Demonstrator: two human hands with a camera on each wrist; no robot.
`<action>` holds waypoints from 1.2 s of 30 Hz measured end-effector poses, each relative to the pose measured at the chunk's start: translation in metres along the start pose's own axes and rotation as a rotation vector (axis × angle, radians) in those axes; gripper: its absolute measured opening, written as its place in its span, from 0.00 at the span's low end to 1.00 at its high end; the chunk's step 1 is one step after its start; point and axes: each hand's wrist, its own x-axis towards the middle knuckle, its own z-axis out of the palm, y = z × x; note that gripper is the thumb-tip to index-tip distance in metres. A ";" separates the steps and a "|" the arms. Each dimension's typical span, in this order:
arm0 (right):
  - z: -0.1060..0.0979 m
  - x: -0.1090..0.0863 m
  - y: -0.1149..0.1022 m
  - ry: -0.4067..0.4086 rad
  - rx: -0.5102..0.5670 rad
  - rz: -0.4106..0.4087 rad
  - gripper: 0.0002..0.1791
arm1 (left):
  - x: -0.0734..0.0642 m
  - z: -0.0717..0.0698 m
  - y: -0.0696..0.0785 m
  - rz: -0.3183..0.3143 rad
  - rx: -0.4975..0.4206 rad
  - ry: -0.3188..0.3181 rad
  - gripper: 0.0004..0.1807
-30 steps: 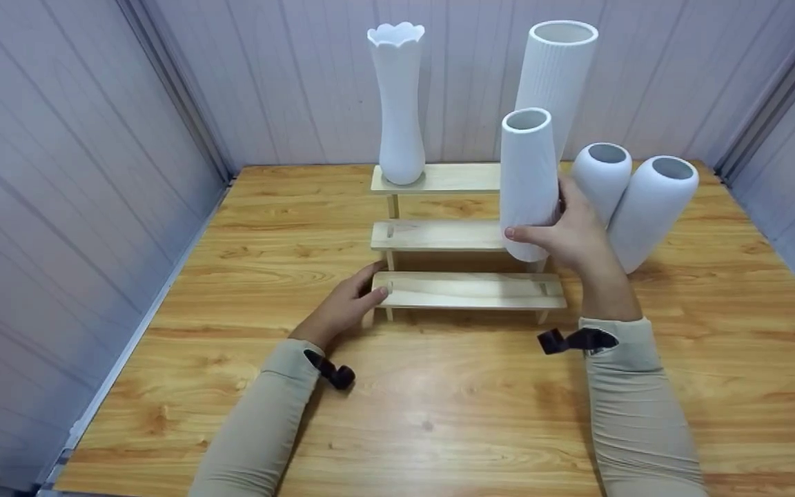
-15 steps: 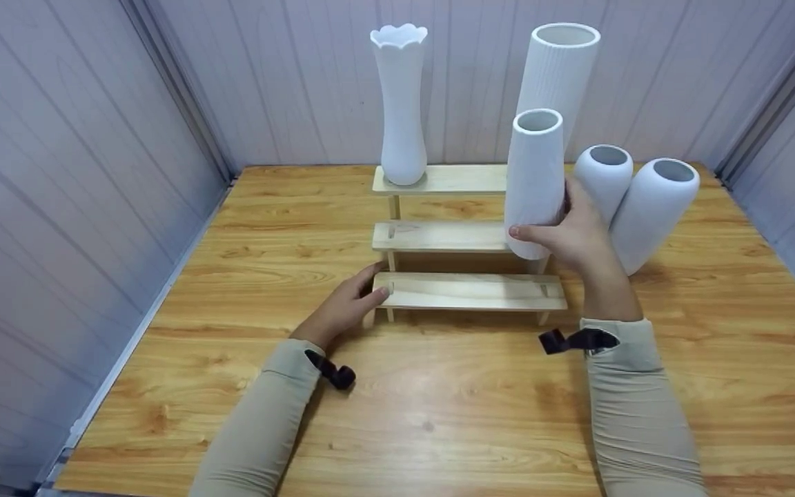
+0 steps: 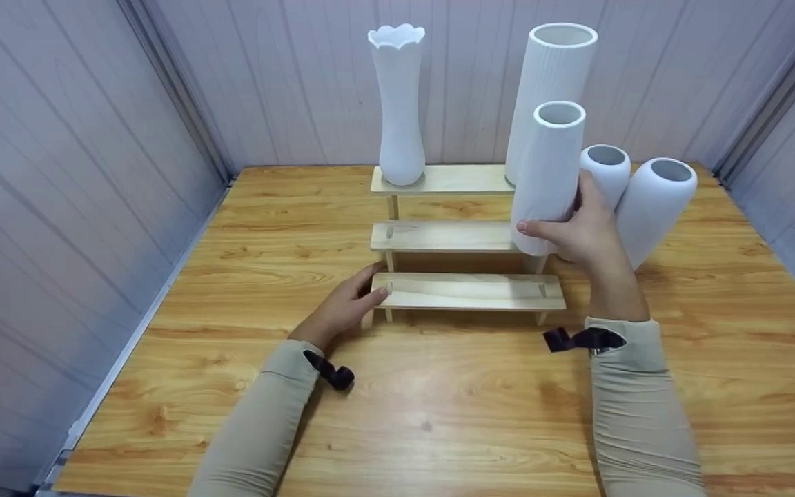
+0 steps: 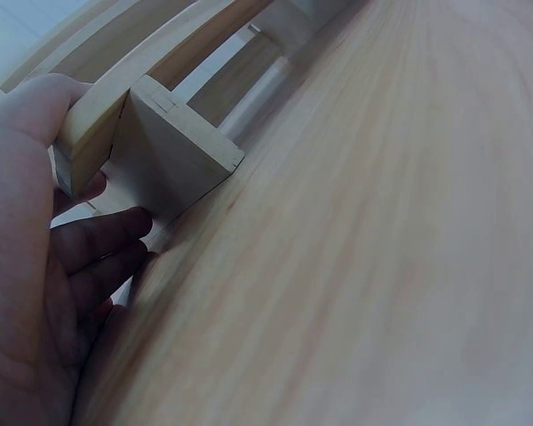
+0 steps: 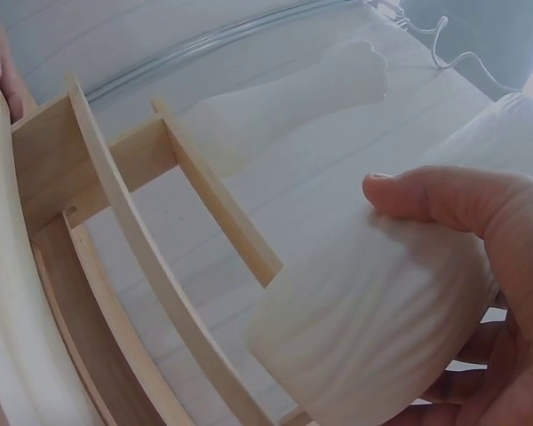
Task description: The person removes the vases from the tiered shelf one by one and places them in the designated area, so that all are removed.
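Observation:
A three-tier wooden display stand (image 3: pixel 466 291) stands mid-table. My left hand (image 3: pixel 342 304) grips the left end of its lowest board, with the thumb on top and fingers beneath in the left wrist view. My right hand (image 3: pixel 587 228) holds a slim white vase (image 3: pixel 551 169), thumb across its front near the base and fingers round its right side. That vase leans slightly, its base overlapping the right end of the middle board in the head view. In the right wrist view its lower body (image 5: pixel 373 311) shows wavy relief.
On the top board stand a scalloped-rim white vase (image 3: pixel 401 110) at left and a tall ribbed vase (image 3: pixel 556 76) at right, partly hidden. Two rounded white vases (image 3: pixel 656 207) stand close together on the wooden table (image 3: pixel 425 428), right of the stand. Panelled walls (image 3: pixel 301 83) enclose the table.
My right hand has shifted right with the slim vase, which now rises a little higher and tilts more to the right. The left hand stays on the stand.

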 end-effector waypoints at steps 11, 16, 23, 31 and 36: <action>-0.022 -0.007 0.000 0.033 -0.048 0.024 0.60 | 0.000 -0.002 -0.005 0.001 0.027 0.016 0.38; -0.037 -0.010 0.006 0.083 -0.017 0.002 0.59 | 0.002 -0.003 -0.006 0.002 0.034 0.017 0.38; -0.063 -0.017 0.016 0.133 0.061 -0.030 0.55 | 0.005 -0.001 -0.009 0.009 -0.005 -0.008 0.38; -0.094 -0.024 0.027 0.181 -0.016 0.027 0.56 | 0.007 -0.003 -0.009 -0.004 0.037 0.013 0.39; -0.110 -0.028 0.035 0.214 -0.049 0.080 0.56 | 0.008 -0.004 -0.010 0.005 0.035 0.014 0.39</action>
